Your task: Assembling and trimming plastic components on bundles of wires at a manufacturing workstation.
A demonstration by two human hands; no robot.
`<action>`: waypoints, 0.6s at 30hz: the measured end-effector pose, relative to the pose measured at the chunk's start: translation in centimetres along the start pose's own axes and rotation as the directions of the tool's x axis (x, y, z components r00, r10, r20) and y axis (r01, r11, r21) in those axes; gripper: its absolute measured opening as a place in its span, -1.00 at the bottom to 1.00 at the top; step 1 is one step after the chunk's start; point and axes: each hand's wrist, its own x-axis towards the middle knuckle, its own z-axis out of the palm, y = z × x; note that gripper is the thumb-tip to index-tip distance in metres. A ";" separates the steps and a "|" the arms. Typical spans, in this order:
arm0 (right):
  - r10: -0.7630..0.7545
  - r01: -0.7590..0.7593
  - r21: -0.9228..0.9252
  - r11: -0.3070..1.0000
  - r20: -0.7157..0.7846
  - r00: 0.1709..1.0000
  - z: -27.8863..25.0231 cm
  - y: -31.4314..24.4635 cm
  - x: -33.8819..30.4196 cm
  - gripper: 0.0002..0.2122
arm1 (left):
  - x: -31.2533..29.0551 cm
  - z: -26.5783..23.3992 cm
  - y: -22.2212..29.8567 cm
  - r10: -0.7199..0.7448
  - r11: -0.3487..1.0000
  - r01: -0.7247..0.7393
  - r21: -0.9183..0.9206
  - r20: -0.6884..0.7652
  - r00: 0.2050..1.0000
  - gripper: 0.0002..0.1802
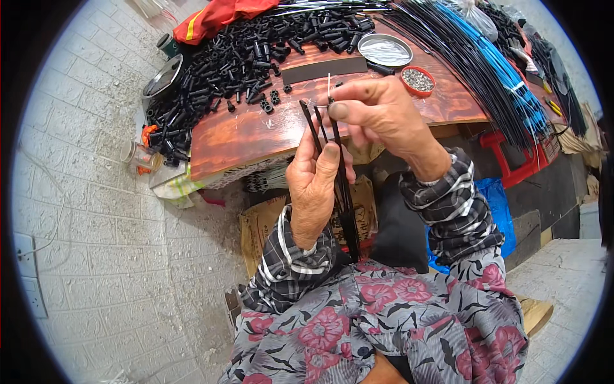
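We looked down from the wearer's head through the left of two side-by-side fisheye cameras, facing forward over the lap (409,320) to the table (220,150), with the left hand (312,184) and right hand (384,114) close at mid-view, the wall (102,211) bending along the left edge

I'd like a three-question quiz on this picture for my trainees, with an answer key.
1. True or false: the right hand lies flat on the glossy reddish-brown wooden table.
2. Multiple choice: what does the small round red bowl hold? (a) clear water; (b) tiny greyish pieces; (c) green beads.
3. Open: on which side of the table do the long bright-blue rods lie?

Key: 1 false (it is raised, at the thin black rods the left hand holds); 2 b; 3 the person's right.
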 end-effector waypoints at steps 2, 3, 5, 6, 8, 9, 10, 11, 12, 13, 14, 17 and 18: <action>0.023 -0.025 0.058 0.998 0.036 0.999 0.3 -0.3 -0.1 -0.78 | -0.1 0.0 0.2 -0.013 1.000 0.012 0.027 0.029 1.000 -0.58; 0.043 -0.051 0.113 0.992 0.074 0.996 0.4 -0.4 -0.2 -0.78 | -0.2 0.0 0.3 -0.025 0.998 0.022 0.054 0.056 0.998 -0.59; 0.025 -0.027 0.094 0.995 0.024 0.999 0.7 -0.1 -0.2 -0.76 | -0.4 0.2 0.4 -0.025 0.997 0.021 0.068 0.060 0.998 -0.62; 0.018 -0.017 0.075 0.997 -0.009 1.000 0.7 -0.3 -0.2 -0.76 | -0.3 0.3 0.6 -0.024 0.995 0.017 0.099 0.079 0.997 -0.66; 0.010 -0.007 0.058 0.998 -0.042 0.999 0.8 -0.3 -0.5 -0.76 | -0.4 -0.1 0.7 -0.026 0.991 0.013 0.133 0.098 0.995 -0.70; 0.012 -0.011 0.034 0.999 -0.050 0.999 0.9 -0.3 -0.6 -0.76 | -0.3 -0.5 0.5 0.027 0.971 -0.052 0.233 0.108 0.994 -0.66; 0.015 -0.014 0.008 1.000 -0.060 0.998 0.8 -0.2 -0.6 -0.76 | 0.1 -0.5 0.8 0.078 0.937 -0.116 0.328 0.127 0.989 -0.61; 0.015 -0.015 0.009 1.000 -0.064 0.998 0.9 -0.1 -0.7 -0.76 | 0.3 -0.2 1.3 0.075 0.938 -0.114 0.328 0.130 0.989 -0.61; 0.014 -0.014 -0.003 1.000 -0.075 0.997 0.9 0.0 -0.9 -0.77 | 0.4 0.2 2.1 -0.018 0.978 0.002 0.207 0.073 0.997 -0.51; 0.010 -0.011 -0.016 1.000 -0.082 0.997 1.0 -0.2 -1.2 -0.77 | 0.7 0.7 3.0 -0.114 0.991 0.111 0.077 0.028 0.993 -0.41; 0.011 -0.010 0.003 1.000 -0.049 0.999 1.0 -0.3 -1.4 -0.80 | 1.2 -0.7 2.3 -0.170 0.983 0.165 0.078 0.057 0.984 -0.27; 0.017 -0.017 0.067 0.998 0.002 1.000 1.8 0.0 -1.7 -0.82 | 1.9 -0.7 3.7 -0.167 0.986 0.166 0.014 0.046 0.985 -0.32; 0.014 -0.016 0.087 0.996 0.014 1.000 2.0 0.0 -1.7 -0.84 | 2.2 -1.4 3.8 -0.193 0.981 0.192 0.016 0.061 0.979 -0.38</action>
